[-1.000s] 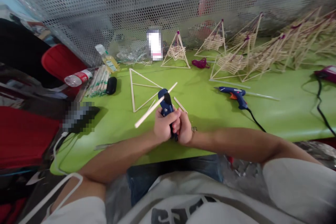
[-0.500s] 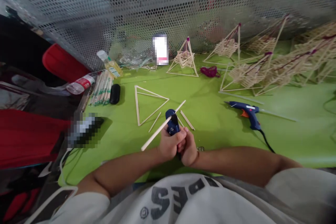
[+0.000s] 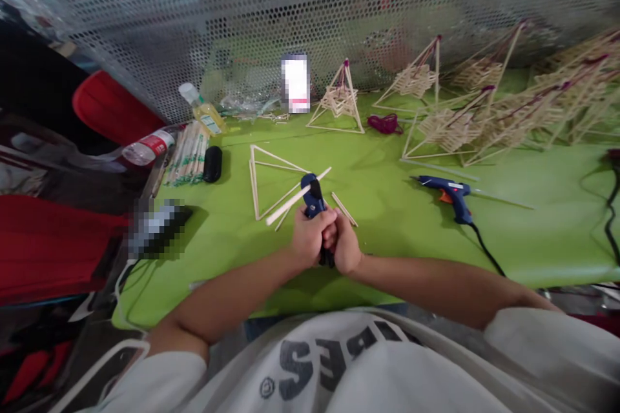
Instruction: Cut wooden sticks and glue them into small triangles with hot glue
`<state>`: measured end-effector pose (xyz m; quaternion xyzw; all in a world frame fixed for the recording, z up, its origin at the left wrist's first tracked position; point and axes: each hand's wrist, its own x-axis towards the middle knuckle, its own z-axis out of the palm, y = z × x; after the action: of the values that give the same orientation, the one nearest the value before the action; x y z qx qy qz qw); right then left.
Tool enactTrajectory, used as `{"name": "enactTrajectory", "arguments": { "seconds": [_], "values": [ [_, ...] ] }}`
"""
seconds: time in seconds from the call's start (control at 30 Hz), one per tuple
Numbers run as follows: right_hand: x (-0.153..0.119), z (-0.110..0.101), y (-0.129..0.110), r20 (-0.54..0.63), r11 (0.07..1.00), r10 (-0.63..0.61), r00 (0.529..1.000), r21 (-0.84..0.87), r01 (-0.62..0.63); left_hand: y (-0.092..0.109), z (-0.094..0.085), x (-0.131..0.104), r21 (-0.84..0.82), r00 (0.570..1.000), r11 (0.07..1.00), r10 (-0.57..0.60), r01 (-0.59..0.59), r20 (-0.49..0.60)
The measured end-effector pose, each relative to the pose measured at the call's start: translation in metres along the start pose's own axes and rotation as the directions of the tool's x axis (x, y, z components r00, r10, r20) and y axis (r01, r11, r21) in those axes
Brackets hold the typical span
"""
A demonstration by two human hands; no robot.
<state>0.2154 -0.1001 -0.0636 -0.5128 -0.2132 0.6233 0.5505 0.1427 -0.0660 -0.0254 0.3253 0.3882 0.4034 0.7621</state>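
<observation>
My left hand [image 3: 309,235] and my right hand [image 3: 347,244] are pressed together, both closed round the handles of a blue cutting tool [image 3: 314,201]. A pale wooden stick [image 3: 287,206] lies across the tool's jaws, slanting from lower left to upper right. Just behind it on the green table [image 3: 232,251] is a flat triangle of sticks [image 3: 254,184]. Short loose sticks [image 3: 344,209] lie on either side of the tool. To the right rests a blue glue gun [image 3: 453,193] with a clear glue stick in its back.
Stick pyramids [image 3: 341,100] stand along the back and right, beside purple yarn [image 3: 384,123]. At the left are a stick bundle [image 3: 188,156], a black case [image 3: 212,164], a yellow bottle [image 3: 209,117] and a red-labelled bottle [image 3: 148,147]. A perforated metal panel [image 3: 232,13] rises behind.
The view has shifted a little. Both hands and the tool have moved slightly away from my body, with the stick still across the jaws and now overlapping the triangle's right corner.
</observation>
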Motion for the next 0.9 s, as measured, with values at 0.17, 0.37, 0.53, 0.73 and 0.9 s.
{"name": "enactTrajectory", "arguments": {
  "seconds": [0.17,0.37,0.53,0.73,0.9],
  "values": [
    [0.029,-0.03,-0.047,0.085,0.702,-0.609,0.789,-0.406,0.585,0.011,0.001,-0.002,-0.08,0.997,0.995,-0.06,0.063,0.043],
    [0.076,-0.054,-0.096,0.703,0.007,-0.594,0.391,-0.481,0.877,0.01,0.003,-0.01,-0.123,0.981,0.985,-0.099,0.12,0.165],
    [0.08,-0.057,-0.088,0.754,-0.006,-0.536,0.38,-0.453,0.891,0.004,0.002,-0.014,-0.08,0.95,0.972,-0.196,0.221,0.242],
    [0.077,-0.071,-0.084,0.743,0.064,-0.501,0.444,-0.48,0.875,0.001,0.006,-0.016,-0.022,0.942,0.963,-0.259,0.27,0.215],
    [0.068,-0.063,-0.081,0.554,0.012,-0.764,0.332,-0.502,0.865,0.005,0.006,-0.013,-0.015,0.961,0.97,-0.24,0.244,0.138]
  ]
}}
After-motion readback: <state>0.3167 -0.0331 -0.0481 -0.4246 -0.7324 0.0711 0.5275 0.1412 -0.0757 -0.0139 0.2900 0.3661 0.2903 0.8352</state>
